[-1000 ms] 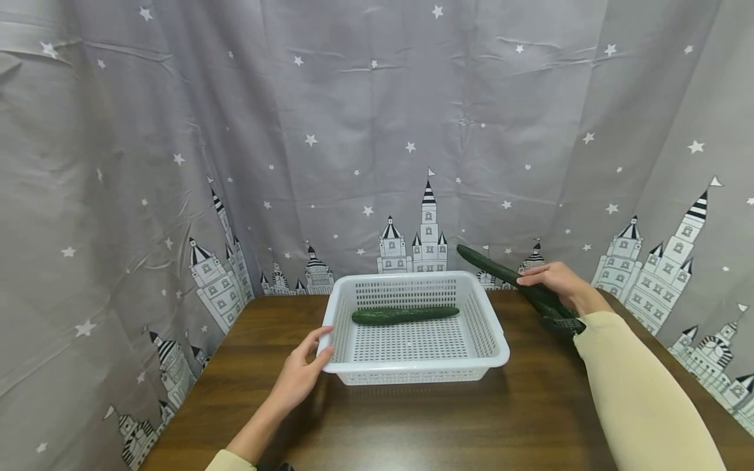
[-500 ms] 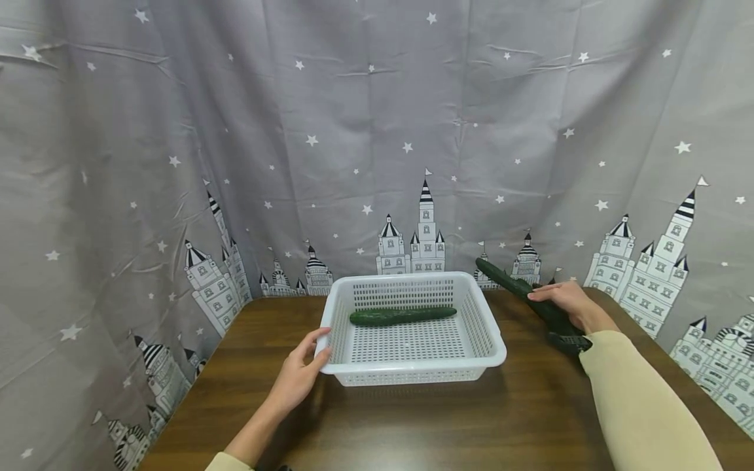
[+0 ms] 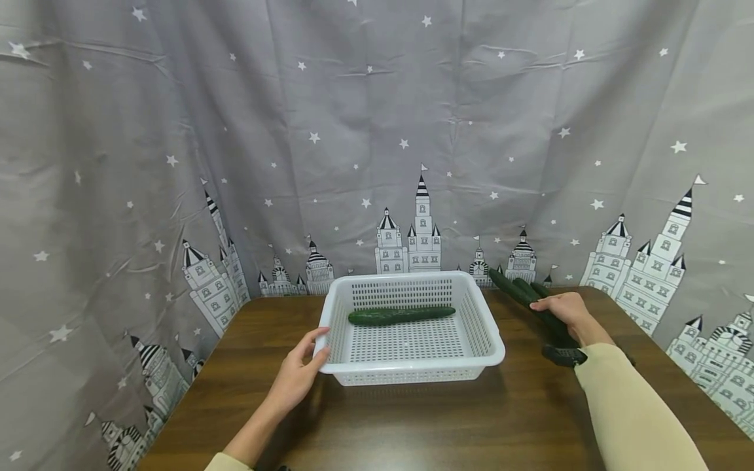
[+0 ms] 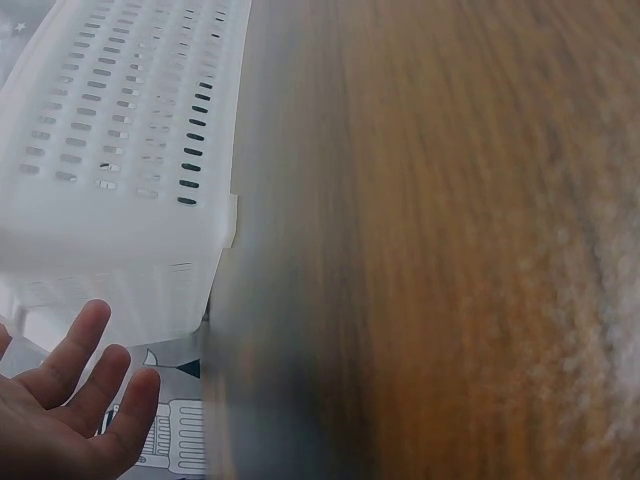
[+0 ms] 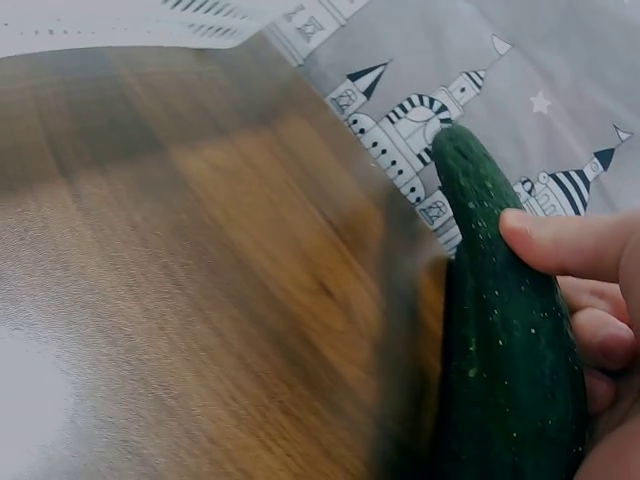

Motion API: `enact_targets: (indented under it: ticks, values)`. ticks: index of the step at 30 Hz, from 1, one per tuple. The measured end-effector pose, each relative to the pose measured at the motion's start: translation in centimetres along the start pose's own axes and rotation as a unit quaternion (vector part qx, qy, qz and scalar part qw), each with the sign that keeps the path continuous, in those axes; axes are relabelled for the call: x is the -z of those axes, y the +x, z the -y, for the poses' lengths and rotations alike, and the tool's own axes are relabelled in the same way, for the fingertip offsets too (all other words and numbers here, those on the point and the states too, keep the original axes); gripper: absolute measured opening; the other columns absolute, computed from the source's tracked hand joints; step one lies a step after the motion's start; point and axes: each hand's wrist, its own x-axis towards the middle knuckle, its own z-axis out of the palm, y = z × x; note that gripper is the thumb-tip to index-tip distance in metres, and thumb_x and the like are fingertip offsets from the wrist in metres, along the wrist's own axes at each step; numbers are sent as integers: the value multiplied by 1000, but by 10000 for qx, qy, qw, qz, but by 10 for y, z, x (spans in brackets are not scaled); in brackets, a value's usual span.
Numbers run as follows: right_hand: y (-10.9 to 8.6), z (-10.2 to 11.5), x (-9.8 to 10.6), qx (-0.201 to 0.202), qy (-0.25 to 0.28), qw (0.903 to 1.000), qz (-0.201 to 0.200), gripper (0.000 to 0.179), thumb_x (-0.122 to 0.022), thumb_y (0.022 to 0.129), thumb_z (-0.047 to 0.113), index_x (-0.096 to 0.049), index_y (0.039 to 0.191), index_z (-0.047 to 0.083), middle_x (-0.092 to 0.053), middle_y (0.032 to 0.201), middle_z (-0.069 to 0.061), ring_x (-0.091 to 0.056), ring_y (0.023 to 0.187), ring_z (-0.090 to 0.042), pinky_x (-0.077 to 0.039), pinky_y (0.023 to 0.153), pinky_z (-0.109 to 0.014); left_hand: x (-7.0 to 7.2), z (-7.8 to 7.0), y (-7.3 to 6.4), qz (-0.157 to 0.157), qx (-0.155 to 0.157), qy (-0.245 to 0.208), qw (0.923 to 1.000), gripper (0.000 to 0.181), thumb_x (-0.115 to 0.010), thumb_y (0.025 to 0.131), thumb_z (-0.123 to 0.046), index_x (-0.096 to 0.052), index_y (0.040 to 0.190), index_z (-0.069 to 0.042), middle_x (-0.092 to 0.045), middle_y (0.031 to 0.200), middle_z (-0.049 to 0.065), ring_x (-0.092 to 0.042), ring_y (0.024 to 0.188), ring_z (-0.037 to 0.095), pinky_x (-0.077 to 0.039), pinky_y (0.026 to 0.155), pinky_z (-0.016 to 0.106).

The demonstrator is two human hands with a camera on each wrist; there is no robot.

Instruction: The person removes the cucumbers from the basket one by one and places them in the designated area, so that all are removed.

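Note:
My left hand (image 3: 297,376) holds the left end of a white perforated plastic basket (image 3: 412,367) by its rim. In the left wrist view its fingers (image 4: 128,425) spread close under the basket's end wall. One dark green cucumber (image 3: 402,316) lies lengthwise inside the basket. Right of the basket, my right hand (image 3: 570,314) grips another cucumber (image 5: 510,350), thumb on one side and fingers on the other, its tip pointing toward the back left. Beside the held one, more cucumbers (image 3: 540,289) show near the table's back edge, partly hidden by the hand.
The basket stands on a brown wooden table (image 3: 412,425). A grey curtain (image 3: 353,131) printed with stars and castles hangs right behind the table and along both sides. Dark wrist straps (image 3: 564,356) sit at the right sleeve.
My right hand has lowered the cucumber toward the table at the right, and the cucumbers beside it now show. The left hand has kept its hold on the basket.

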Motion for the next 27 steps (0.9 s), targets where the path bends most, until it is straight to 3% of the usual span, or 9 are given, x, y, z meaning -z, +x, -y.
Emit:
enact_targets:
  ticks: [5,12,15,18,21,27]
  values:
    - [-2,-1,-7,-159,-55,9994,-313,54,-75,84,25,-65,114,-19,-43,142,-39,-45,126,-51,-37,108,-58,1,-1,-1,0,10,1,10000,43,-60,102,-24,-52,144,-19,-64,131,20,-61,113,27,-47,91,43]
    - [-7,1,-20,-370,-496,9952,-758,48,-76,82,23,-69,112,-14,-49,139,-37,-44,126,-54,-40,105,-59,1,-1,-2,-14,46,38,10000,43,-60,102,-23,-52,144,-20,-63,132,21,-61,113,27,-47,91,43]
    - [-12,6,-24,-435,-736,9924,-880,49,-75,81,24,-69,113,-12,-53,135,-37,-50,120,-54,-46,96,-59,1,-1,-2,-34,34,32,10000,43,-60,102,-23,-52,144,-20,-63,131,20,-62,112,27,-47,91,43]
    - [-16,9,-26,-571,-1037,9882,-968,48,-72,80,26,-70,111,-10,-58,127,-36,-58,107,-50,-52,78,-55,1,0,-2,-61,2,18,10000,43,-60,101,-23,-53,143,-20,-65,129,19,-61,111,26,-46,91,42]
    - [-17,10,-28,-721,-1344,9839,-931,46,-68,82,29,-69,107,-9,-62,117,-35,-60,90,-41,-50,62,-47,1,0,-2,-63,-32,17,10000,43,-60,101,-24,-53,143,-20,-65,128,18,-61,112,25,-46,93,42]
    - [-16,8,-30,-812,-1805,9765,-851,46,-66,84,30,-66,103,-12,-65,99,-29,-59,76,-34,-48,56,-43,2,-2,-2,-39,-26,12,10000,43,-60,102,-25,-52,144,-19,-65,130,19,-61,114,26,-45,94,45]
